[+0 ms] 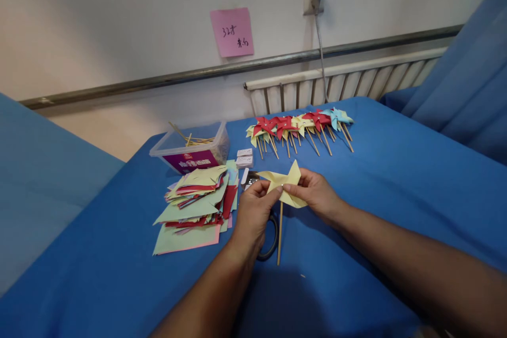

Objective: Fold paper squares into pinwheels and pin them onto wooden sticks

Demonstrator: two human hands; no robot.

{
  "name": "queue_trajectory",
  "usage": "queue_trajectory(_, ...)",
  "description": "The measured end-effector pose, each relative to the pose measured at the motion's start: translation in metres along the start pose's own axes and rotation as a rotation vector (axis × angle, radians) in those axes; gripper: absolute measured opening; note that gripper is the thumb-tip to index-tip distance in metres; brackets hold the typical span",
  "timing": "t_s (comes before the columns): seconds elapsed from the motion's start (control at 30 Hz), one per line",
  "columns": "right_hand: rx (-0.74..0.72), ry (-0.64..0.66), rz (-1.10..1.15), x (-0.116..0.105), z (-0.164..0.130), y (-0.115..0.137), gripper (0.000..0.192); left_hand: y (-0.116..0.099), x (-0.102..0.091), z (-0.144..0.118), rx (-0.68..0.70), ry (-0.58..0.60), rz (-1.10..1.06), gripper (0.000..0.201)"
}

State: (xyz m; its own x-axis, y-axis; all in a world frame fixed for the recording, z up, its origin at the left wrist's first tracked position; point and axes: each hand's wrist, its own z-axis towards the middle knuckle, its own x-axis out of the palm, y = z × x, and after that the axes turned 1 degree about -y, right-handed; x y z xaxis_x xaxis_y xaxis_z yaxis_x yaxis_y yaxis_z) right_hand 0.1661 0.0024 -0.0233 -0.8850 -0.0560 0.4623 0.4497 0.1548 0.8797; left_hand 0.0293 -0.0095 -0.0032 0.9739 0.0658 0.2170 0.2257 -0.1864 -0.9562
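Right now both hands are up over the blue table [376, 179], working on 1 yellow pinwheel [285, 186]. The left hand [253, 214] pinches the paper at its centre, thumb and fingers closed on it, with the wooden stick [280, 235] hanging down below. The right hand [315, 193] grips the right-side vane, fingers closed on the paper. It looks like the fastening step, wheel to stick; the next move would need a firm, steady pinch at the hub. Something dark and curved lies under the left wrist; I cannot tell what. Left of the hands sits a stack of cut paper [196, 206], then a clear tub of sticks [194, 147]. Farthest off, a row of finished pinwheels [301, 125] lies near the wall.
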Motion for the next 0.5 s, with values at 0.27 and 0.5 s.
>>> queue_trajectory(0.27,-0.008,0.007,-0.011,0.0003,-0.0013,0.0028,0.035,0.0005,0.0015,-0.0016,-0.022,-0.028,0.002,0.026)
queue_trajectory(0.5,-0.015,0.026,-0.026,-0.0013,-0.0021,0.0037,0.036,0.0011,0.0016,-0.0038,-0.066,0.038,-0.080,0.024)
